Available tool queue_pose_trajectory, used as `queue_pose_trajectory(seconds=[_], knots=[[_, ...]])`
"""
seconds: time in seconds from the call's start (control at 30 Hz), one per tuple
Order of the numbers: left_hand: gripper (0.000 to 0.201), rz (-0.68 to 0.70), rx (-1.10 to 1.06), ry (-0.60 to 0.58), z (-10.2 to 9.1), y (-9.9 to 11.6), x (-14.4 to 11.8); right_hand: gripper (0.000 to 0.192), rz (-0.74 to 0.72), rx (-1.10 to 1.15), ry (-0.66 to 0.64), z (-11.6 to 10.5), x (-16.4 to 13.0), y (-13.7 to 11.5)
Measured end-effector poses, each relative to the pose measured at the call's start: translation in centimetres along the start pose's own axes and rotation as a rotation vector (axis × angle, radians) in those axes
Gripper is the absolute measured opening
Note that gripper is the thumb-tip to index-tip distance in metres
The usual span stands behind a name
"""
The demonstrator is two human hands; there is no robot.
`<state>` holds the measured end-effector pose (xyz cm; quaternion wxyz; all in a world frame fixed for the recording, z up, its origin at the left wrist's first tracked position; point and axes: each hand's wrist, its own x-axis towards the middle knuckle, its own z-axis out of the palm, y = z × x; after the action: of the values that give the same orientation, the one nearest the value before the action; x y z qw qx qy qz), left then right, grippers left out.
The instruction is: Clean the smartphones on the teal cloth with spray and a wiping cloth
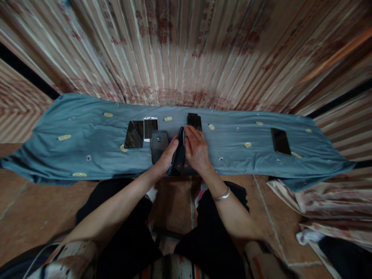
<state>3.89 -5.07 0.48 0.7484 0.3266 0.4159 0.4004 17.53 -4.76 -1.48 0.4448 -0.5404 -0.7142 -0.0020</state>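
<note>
My left hand [167, 155] is closed around the lower side of a dark smartphone [176, 155], which is tilted up on its edge above the cloth. Against the phone's upper right side, my right hand [197, 149] has its fingers bent and pressed together. Something pale shows at its fingertips, too small to name. Just left of my left hand lies a dark grey phone [158, 150], partly covered by the fingers. A white-framed phone [150, 128] is behind it, beside a black phone [134, 134]. Beyond my right hand, a dark phone-like stack [194, 121] is partly hidden.
A blue-green cloth [229, 151] with yellow prints covers the long narrow table. Another black phone [281, 141] lies far to the right. Pleated curtains [186, 50] hang right behind the table. Below are my knees and a tiled floor [261, 217].
</note>
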Motion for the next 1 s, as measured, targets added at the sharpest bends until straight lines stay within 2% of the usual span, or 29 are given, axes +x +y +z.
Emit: queue_pose_trajectory(seconds=[0.23, 0.47, 0.57, 0.67, 0.8, 1.0], knots=[[0.052, -0.005, -0.013, -0.011, -0.2, 0.6, -0.1, 0.047, 0.051, 0.018, -0.062, 0.3, 0.1, 1.3], [0.059, 0.047, 0.039, -0.043, -0.3, 1.0, 0.0, 0.040, 0.161, 0.058, -0.019, 1.1, -0.1, 2.6], [0.063, 0.095, 0.089, 0.009, -0.5, 0.9, 0.3, 0.036, 0.259, 0.180, -0.014, 1.0, 0.2, 2.7], [0.071, 0.140, 0.126, 0.078, -0.9, 0.7, 0.9, 0.029, 0.416, 0.421, 0.007, 0.8, 0.5, 2.3], [0.079, 0.262, 0.262, 0.090, -1.4, 0.4, 1.6, 0.036, 0.588, 0.739, 0.004, 1.0, 0.7, 1.2], [0.082, 0.363, 0.638, 0.040, -2.4, -0.1, 2.4, 0.038, 0.634, 0.805, -0.015, 1.5, 0.6, 0.3]])
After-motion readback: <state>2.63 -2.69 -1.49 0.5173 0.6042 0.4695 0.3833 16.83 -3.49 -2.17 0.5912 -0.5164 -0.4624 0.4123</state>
